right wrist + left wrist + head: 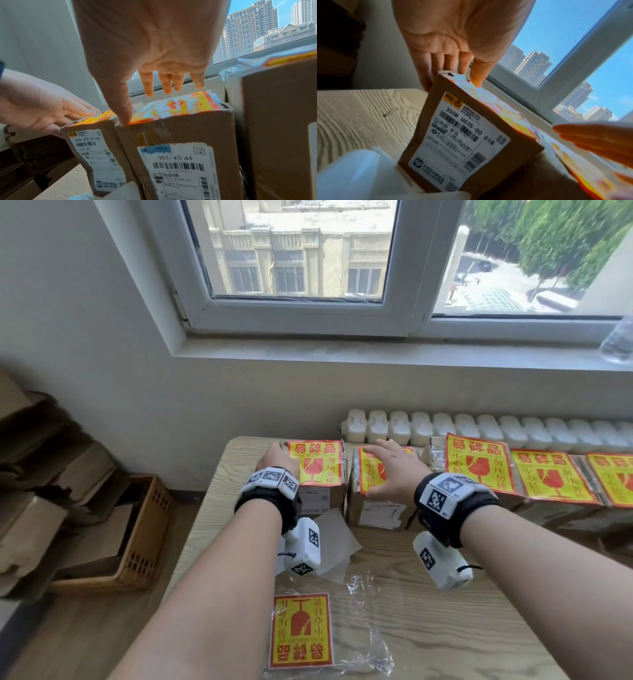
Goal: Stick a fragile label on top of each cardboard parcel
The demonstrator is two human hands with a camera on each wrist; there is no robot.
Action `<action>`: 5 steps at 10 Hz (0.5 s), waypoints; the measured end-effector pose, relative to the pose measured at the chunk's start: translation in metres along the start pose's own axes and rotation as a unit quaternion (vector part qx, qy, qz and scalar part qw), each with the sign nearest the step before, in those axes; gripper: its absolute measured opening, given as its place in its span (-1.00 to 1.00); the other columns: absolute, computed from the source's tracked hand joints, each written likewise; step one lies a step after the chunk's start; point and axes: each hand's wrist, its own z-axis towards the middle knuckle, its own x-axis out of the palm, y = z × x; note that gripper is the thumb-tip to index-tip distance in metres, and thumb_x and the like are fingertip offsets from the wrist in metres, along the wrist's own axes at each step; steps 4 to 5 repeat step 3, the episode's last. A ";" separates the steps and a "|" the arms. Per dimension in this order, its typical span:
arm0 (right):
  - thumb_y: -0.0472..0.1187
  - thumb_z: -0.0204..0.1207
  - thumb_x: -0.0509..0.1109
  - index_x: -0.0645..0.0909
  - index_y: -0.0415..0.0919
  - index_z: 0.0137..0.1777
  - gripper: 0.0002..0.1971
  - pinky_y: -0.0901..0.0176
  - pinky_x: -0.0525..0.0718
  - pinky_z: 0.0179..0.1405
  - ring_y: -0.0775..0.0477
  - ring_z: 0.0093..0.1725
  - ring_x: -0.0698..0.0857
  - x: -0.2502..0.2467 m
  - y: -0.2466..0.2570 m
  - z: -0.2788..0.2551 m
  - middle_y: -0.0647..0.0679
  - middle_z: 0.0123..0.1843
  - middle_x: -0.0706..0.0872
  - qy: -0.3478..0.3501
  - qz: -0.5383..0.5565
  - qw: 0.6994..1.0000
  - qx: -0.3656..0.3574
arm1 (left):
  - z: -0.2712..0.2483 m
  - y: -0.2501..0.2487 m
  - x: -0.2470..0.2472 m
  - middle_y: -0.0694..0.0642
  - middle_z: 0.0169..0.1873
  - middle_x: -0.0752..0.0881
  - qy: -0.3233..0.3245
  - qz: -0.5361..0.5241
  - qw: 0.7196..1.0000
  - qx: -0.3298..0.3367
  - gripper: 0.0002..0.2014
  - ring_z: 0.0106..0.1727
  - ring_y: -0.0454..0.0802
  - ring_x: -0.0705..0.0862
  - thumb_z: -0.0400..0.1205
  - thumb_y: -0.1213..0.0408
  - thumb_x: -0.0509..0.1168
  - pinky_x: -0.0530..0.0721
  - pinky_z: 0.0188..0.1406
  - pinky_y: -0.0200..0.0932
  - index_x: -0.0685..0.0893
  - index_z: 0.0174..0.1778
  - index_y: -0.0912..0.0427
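Cardboard parcels stand in a row at the back of the table, each topped by a yellow and red fragile label. My left hand (pixel 278 457) lies with straight fingers on the far left top edge of the leftmost parcel (pixel 318 503), beside its label (pixel 317 462). In the left wrist view its thumb (pixel 477 77) touches that label (pixel 496 102). My right hand (pixel 394 470) hovers spread over the second parcel (pixel 376 511). Its thumb (pixel 125 115) presses the near left corner of that parcel's label (pixel 176 106). A spare label (pixel 301 631) lies in clear wrap at the table's near edge.
Three more labelled parcels (pixel 479 467) continue the row to the right. Peeled backing paper (pixel 334 539) lies in front of the leftmost parcel. A wicker basket (pixel 144 529) and stacked cardboard (pixel 34 491) sit on the floor at left. A radiator (pixel 479 429) runs behind the table.
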 end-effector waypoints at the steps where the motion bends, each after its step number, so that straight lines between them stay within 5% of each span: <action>1: -0.03 0.39 0.50 0.14 0.03 0.66 -0.13 -0.16 0.24 0.62 -0.09 0.68 0.12 -0.007 0.001 -0.010 -0.08 0.70 0.12 -0.013 0.014 1.000 -0.010 | -0.015 -0.006 -0.004 0.18 0.42 0.57 -0.013 0.004 1.000 0.004 -0.48 0.41 0.22 0.54 0.68 0.19 0.26 0.52 0.27 0.00 0.33 0.56 0.17; 5: -0.03 0.42 0.47 0.20 -0.01 0.64 -0.20 -0.01 0.38 0.54 -0.06 0.58 0.30 -0.020 -0.004 -0.032 -0.06 0.61 0.27 -0.038 0.037 0.998 -0.031 | -0.035 -0.019 -0.008 0.15 0.51 0.50 -0.026 -0.010 0.999 0.035 -0.41 0.49 0.19 0.48 0.68 0.16 0.27 0.47 0.37 0.01 0.27 0.63 0.12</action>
